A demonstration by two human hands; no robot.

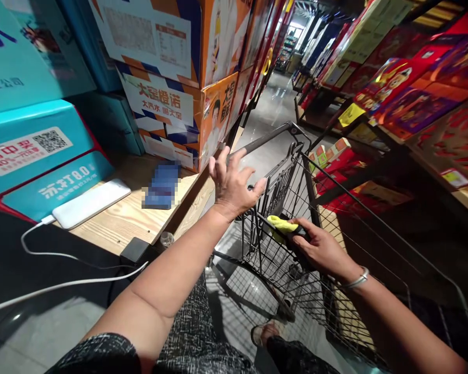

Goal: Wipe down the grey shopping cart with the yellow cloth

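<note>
Nearest, the right hand (pixel 320 249) is clamped on a yellow cloth (pixel 281 225) pressed against the rim of the black wire shopping trolley (pixel 335 218), whose basket holds nothing visible. Fingers spread, the left hand (pixel 232 182) hovers by the trolley's grey handle bar (pixel 269 136), gripping nothing.

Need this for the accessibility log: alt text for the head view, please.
A person's right hand presses a yellow cloth onto a wire shopping cart while the left hand hovers open near the cart handle. To the left, a white power bank lies on a wooden shelf beside stacked boxes.
</note>
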